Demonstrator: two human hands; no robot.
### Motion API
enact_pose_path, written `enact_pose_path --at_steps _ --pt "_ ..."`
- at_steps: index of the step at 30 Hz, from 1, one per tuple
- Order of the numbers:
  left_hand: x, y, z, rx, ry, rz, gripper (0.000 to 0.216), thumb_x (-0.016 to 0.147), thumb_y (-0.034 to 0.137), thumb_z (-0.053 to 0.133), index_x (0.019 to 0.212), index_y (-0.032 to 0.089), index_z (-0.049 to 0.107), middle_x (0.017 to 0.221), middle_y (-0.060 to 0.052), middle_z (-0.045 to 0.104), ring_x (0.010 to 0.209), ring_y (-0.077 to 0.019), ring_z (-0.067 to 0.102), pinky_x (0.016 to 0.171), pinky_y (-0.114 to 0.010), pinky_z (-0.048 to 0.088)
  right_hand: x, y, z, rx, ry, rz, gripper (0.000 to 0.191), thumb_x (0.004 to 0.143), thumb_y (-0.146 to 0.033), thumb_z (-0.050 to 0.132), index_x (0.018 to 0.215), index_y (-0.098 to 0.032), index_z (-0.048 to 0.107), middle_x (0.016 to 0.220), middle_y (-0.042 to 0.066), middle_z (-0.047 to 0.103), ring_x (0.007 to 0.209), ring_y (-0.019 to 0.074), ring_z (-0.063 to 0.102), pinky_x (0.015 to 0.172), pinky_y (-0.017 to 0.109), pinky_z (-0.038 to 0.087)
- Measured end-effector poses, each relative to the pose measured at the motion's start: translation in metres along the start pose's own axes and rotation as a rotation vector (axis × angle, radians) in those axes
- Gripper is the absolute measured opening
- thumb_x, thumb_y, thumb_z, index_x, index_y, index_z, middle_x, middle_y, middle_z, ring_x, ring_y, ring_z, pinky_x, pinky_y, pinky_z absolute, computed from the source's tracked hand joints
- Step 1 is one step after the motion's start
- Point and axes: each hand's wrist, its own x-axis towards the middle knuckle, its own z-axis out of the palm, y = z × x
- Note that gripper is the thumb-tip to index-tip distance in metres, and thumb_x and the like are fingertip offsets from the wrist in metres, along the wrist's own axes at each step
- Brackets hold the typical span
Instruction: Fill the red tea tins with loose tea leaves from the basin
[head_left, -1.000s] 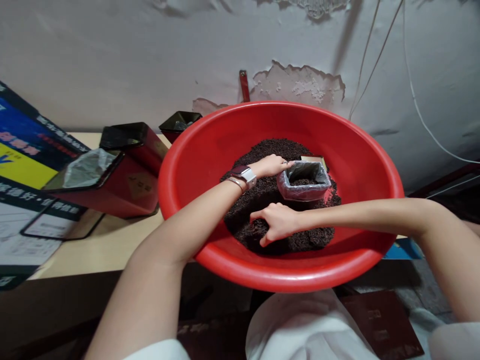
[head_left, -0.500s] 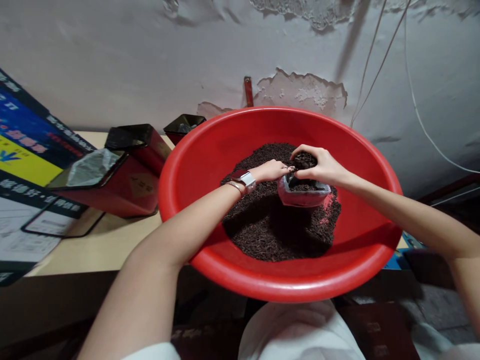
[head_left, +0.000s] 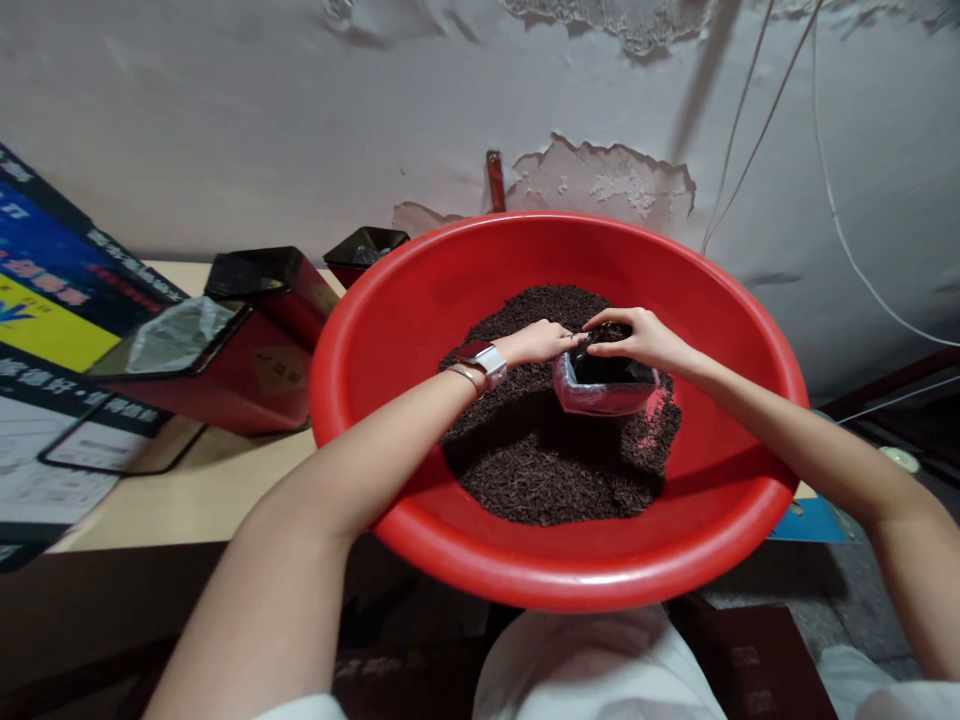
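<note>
A large red plastic basin [head_left: 420, 290] holds a heap of dark loose tea leaves [head_left: 517, 480]. Inside it is a tin [head_left: 604, 400], its mouth lined with a clear plastic bag and dark within. My left hand [head_left: 536, 343], with a wide silver band on its wrist, grips the near-left edge of the lining, its fingertips partly hidden. Over the tin's mouth, my right hand [head_left: 645, 338] curves thumb and fingers around some tea leaves, its fingertips close to those of my left hand.
Red tins [head_left: 270, 370], one with a clear bag in its mouth, stand left of the basin on a pale tabletop [head_left: 187, 500]. Printed boxes [head_left: 45, 330] are farther left. A peeling wall [head_left: 300, 130] rises behind, with white cables [head_left: 765, 120] hanging at right.
My right hand has come down closer to the tin's mouth, and less tea shows in its grasp. My left hand stays at the lining's edge.
</note>
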Motion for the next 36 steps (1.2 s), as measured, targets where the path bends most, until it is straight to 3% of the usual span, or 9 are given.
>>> enact_pose_path --at_steps 5,11,14,16,20,23,28,33,36 --pt "-0.001 0.0 0.0 0.008 -0.011 -0.005 0.062 0.094 0.057 0.025 0.08 0.014 0.069 0.067 -0.006 0.065 0.061 -0.0172 0.055 0.063 -0.025 0.035 -0.005 -0.005 -0.008 -0.091 -0.063 0.031 0.046 0.076 -0.039 0.071 0.114 -0.015 0.065 0.098 0.009 0.07 0.082 0.0188 0.066 0.077 0.031 0.049" --pt "0.002 -0.004 0.004 0.032 0.021 0.021 0.061 0.094 0.056 0.026 0.084 0.014 0.07 0.074 -0.007 0.067 0.066 -0.0176 0.056 0.065 -0.026 0.036 -0.021 -0.045 -0.004 -0.388 -0.054 -0.233 0.037 0.087 -0.042 0.06 0.112 -0.016 0.064 0.115 0.012 0.062 0.101 0.0234 0.061 0.088 0.036 0.045" --pt "0.002 -0.004 0.004 0.035 0.017 0.025 0.059 0.095 0.053 0.029 0.083 0.013 0.07 0.072 -0.008 0.067 0.064 -0.0174 0.055 0.065 -0.026 0.036 -0.037 -0.065 0.019 -0.399 -0.32 -0.412 0.041 0.084 -0.036 0.064 0.118 -0.014 0.06 0.115 0.013 0.061 0.103 0.0235 0.06 0.088 0.036 0.046" --pt "0.001 -0.003 0.003 0.016 0.024 0.011 0.061 0.095 0.055 0.028 0.078 0.013 0.069 0.068 -0.007 0.065 0.061 -0.0165 0.054 0.063 -0.026 0.036 -0.05 -0.07 0.041 -0.471 -0.585 -0.519 0.064 0.076 -0.034 0.073 0.133 -0.015 0.05 0.128 0.018 0.054 0.111 0.029 0.057 0.087 0.039 0.048" --pt "0.0 -0.001 0.003 0.03 0.042 -0.01 0.062 0.096 0.055 0.029 0.069 0.013 0.065 0.065 -0.006 0.063 0.06 -0.0155 0.053 0.062 -0.025 0.034 -0.064 -0.062 0.09 -0.676 -0.93 -0.683 0.11 0.065 -0.029 0.082 0.153 -0.024 0.017 0.157 0.023 0.01 0.14 0.0468 0.02 0.096 0.06 0.042" --pt "0.0 0.001 0.003 0.032 0.036 -0.012 0.061 0.096 0.054 0.029 0.067 0.013 0.063 0.065 -0.006 0.062 0.059 -0.0152 0.051 0.06 -0.025 0.032 -0.055 -0.057 0.122 -0.725 -0.972 -0.791 0.115 0.066 -0.027 0.082 0.154 -0.022 0.008 0.159 0.019 -0.007 0.144 0.0448 -0.005 0.102 0.069 0.031" --pt "-0.001 0.004 0.001 0.026 0.026 -0.006 0.056 0.097 0.051 0.03 0.072 0.014 0.064 0.061 -0.003 0.058 0.056 -0.0146 0.048 0.06 -0.026 0.03 -0.021 -0.058 0.169 -0.696 -0.984 -0.735 0.128 0.06 -0.033 0.085 0.153 -0.013 -0.001 0.156 0.023 -0.015 0.142 0.0472 -0.011 0.098 0.076 0.025" --pt "0.001 0.002 0.002 0.03 0.026 -0.004 0.059 0.096 0.053 0.029 0.071 0.014 0.065 0.062 -0.005 0.06 0.057 -0.0155 0.049 0.061 -0.026 0.03 -0.005 -0.046 0.197 -0.544 -1.0 -0.537 0.127 0.06 -0.029 0.085 0.153 -0.02 0.0 0.157 0.023 -0.012 0.141 0.0518 0.004 0.096 0.072 0.034" --pt "0.003 -0.001 0.004 0.041 0.038 0.019 0.059 0.096 0.053 0.028 0.074 0.014 0.067 0.065 -0.006 0.062 0.058 -0.0156 0.051 0.061 -0.026 0.03 -0.005 -0.038 0.202 -0.42 -0.913 -0.512 0.118 0.058 -0.027 0.085 0.152 -0.02 0.014 0.157 0.024 0.007 0.136 0.0499 0.025 0.097 0.062 0.042"
